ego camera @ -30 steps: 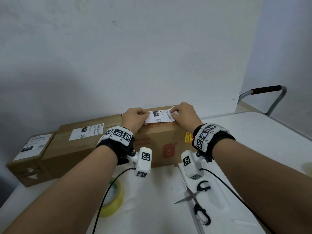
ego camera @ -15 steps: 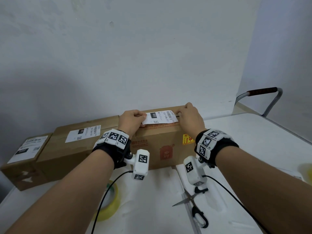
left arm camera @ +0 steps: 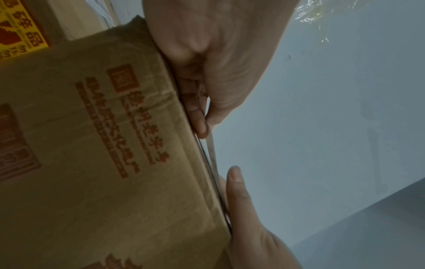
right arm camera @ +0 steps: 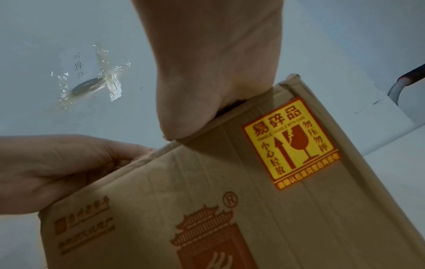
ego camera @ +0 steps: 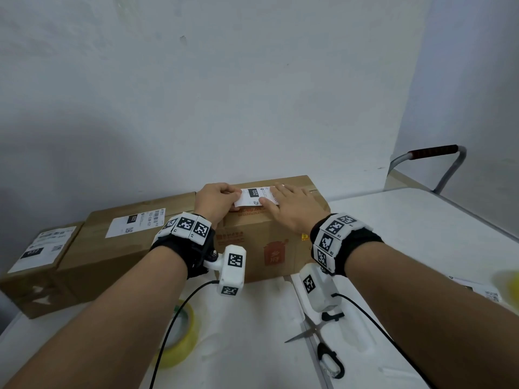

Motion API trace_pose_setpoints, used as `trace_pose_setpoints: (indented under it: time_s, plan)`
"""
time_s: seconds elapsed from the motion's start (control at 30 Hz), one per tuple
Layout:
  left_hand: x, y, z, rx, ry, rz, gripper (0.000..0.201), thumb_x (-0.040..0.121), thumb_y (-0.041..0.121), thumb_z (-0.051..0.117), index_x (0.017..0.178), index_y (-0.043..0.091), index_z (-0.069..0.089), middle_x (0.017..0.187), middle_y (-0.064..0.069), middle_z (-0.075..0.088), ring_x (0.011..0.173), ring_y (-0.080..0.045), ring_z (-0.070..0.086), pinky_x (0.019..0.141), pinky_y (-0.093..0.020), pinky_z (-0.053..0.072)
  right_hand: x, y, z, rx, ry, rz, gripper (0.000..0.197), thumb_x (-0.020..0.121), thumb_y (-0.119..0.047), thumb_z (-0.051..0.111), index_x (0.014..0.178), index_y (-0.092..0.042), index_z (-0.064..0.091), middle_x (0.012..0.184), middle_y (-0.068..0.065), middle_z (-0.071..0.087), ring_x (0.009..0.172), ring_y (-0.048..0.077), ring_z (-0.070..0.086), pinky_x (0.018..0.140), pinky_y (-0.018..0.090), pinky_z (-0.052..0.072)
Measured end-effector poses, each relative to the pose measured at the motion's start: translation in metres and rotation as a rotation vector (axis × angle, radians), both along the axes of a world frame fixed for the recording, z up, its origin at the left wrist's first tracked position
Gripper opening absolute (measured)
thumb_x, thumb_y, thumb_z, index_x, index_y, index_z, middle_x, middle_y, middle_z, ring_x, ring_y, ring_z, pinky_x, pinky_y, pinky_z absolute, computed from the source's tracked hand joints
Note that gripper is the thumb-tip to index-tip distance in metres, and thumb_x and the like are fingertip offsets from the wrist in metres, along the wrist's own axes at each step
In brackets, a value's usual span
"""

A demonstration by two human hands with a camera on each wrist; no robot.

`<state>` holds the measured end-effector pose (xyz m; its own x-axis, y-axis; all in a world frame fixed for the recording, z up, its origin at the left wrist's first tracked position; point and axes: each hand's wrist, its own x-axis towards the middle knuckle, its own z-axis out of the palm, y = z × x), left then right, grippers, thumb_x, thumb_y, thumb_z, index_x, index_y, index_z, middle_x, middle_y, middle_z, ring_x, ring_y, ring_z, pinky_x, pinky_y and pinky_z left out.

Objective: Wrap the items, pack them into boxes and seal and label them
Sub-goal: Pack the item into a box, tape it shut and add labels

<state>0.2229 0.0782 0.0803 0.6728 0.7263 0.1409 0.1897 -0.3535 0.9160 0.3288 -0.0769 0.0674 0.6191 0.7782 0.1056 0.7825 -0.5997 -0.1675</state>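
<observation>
White table [ego camera: 421, 234] | left hand [ego camera: 214, 202] fingers pinch label [ego camera: 254, 196] | right hand [ego camera: 292, 209] fingers flat on label, box [ego camera: 269, 248]

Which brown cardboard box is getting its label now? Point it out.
The rightmost brown cardboard box, under both hands; its white shipping label is only half stuck, unlike the two already-labelled boxes left.

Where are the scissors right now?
In the head view, the scissors lie open on the white table, near its front edge, below the right wrist and in front of the cardboard box; the yellow tape roll sits off to their left.
</observation>
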Motion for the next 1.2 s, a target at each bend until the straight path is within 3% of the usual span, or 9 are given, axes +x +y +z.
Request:
trace_pose_setpoints:
  time_s: [0.23, 0.4, 0.53, 0.73, 0.8, 0.9, 1.03, 1.1, 1.2]
  plan:
    - [0.001, 0.003, -0.001, -0.036, 0.005, 0.003, 0.009, 0.089, 0.016, 0.069, 0.095, 0.013, 0.075, 0.098, -0.002, 0.073, 0.065, -0.010, 0.068, 0.056, -0.011, 0.050, -0.010, 0.014, 0.005, -0.089, 0.062, -0.052, 0.067, 0.098, -0.060, 0.009, 0.156, -0.025, 0.010, 0.164, -0.004, 0.004, 0.149, 0.024, 0.002, 0.119, 0.050, 0.001]
    - [0.000, 0.002, -0.001, -0.060, 0.002, -0.016, 0.008, 0.089, 0.015, 0.068, 0.092, 0.015, 0.075, 0.099, -0.004, 0.073, 0.071, -0.015, 0.069, 0.072, -0.021, 0.056, -0.019, 0.019, 0.008, -0.141, 0.111, -0.047, 0.066, 0.097, -0.062, 0.006, 0.156, -0.032, 0.003, 0.163, -0.011, -0.005, 0.148, 0.033, -0.011, 0.114, 0.061, -0.007]
    - [-0.003, 0.002, 0.000, -0.062, -0.007, -0.021, 0.011, 0.091, 0.012, 0.065, 0.095, 0.014, 0.075, 0.096, -0.005, 0.074, 0.068, -0.011, 0.069, 0.060, -0.017, 0.052, -0.028, 0.021, 0.012, -0.167, 0.130, -0.042, 0.077, 0.089, -0.075, 0.004, 0.155, -0.034, 0.000, 0.162, -0.017, -0.006, 0.147, 0.039, -0.014, 0.111, 0.068, -0.008]
    - [-0.004, 0.002, 0.000, 0.001, 0.016, -0.020, 0.013, 0.090, 0.021, 0.063, 0.093, 0.021, 0.076, 0.096, 0.001, 0.074, 0.091, -0.019, 0.070, 0.090, -0.036, 0.056, -0.030, 0.021, 0.013, -0.140, 0.130, -0.046, 0.079, 0.088, -0.077, 0.008, 0.155, -0.036, 0.003, 0.162, -0.016, -0.003, 0.146, 0.041, -0.012, 0.110, 0.070, -0.007]
    - [-0.004, 0.003, 0.000, 0.011, 0.024, -0.020, 0.014, 0.091, 0.020, 0.061, 0.095, 0.021, 0.075, 0.097, 0.001, 0.073, 0.089, -0.017, 0.070, 0.087, -0.032, 0.056, -0.031, 0.022, 0.014, -0.129, 0.141, -0.047, 0.075, 0.089, -0.076, 0.008, 0.154, -0.039, 0.006, 0.162, -0.016, 0.000, 0.146, 0.042, -0.010, 0.109, 0.071, -0.005]
    - [-0.005, 0.003, 0.001, -0.010, 0.020, -0.031, 0.015, 0.094, 0.013, 0.059, 0.099, 0.015, 0.073, 0.099, -0.002, 0.073, 0.072, -0.010, 0.069, 0.065, -0.015, 0.053, -0.032, 0.028, 0.023, -0.103, 0.181, -0.072, 0.058, 0.097, -0.062, 0.008, 0.150, -0.044, 0.020, 0.161, -0.012, 0.011, 0.144, 0.045, 0.001, 0.108, 0.071, 0.002]
    - [-0.005, 0.002, 0.003, -0.022, 0.023, -0.022, 0.015, 0.093, 0.011, 0.060, 0.093, 0.018, 0.073, 0.095, -0.003, 0.072, 0.068, -0.009, 0.067, 0.069, -0.018, 0.054, -0.035, 0.043, 0.030, -0.039, 0.132, -0.062, 0.045, 0.097, -0.030, 0.031, 0.138, -0.028, 0.049, 0.146, -0.001, 0.037, 0.136, 0.036, 0.025, 0.110, 0.054, 0.020]
    - [-0.005, 0.003, 0.003, -0.036, 0.025, -0.028, 0.017, 0.092, 0.010, 0.059, 0.087, 0.021, 0.071, 0.094, -0.002, 0.072, 0.070, -0.011, 0.069, 0.076, -0.023, 0.056, -0.034, 0.048, 0.024, 0.099, 0.190, -0.031, 0.044, 0.094, -0.019, 0.040, 0.136, -0.019, 0.053, 0.145, 0.004, 0.040, 0.136, 0.028, 0.027, 0.111, 0.042, 0.025]
    - [-0.006, 0.004, 0.003, -0.048, 0.027, -0.025, 0.016, 0.092, 0.009, 0.058, 0.091, 0.018, 0.072, 0.093, 0.000, 0.072, 0.068, -0.009, 0.069, 0.072, -0.021, 0.056, -0.028, 0.048, 0.019, 0.228, 0.293, -0.029, 0.047, 0.092, -0.010, 0.043, 0.136, -0.022, 0.055, 0.147, 0.000, 0.040, 0.137, 0.025, 0.026, 0.111, 0.037, 0.026]
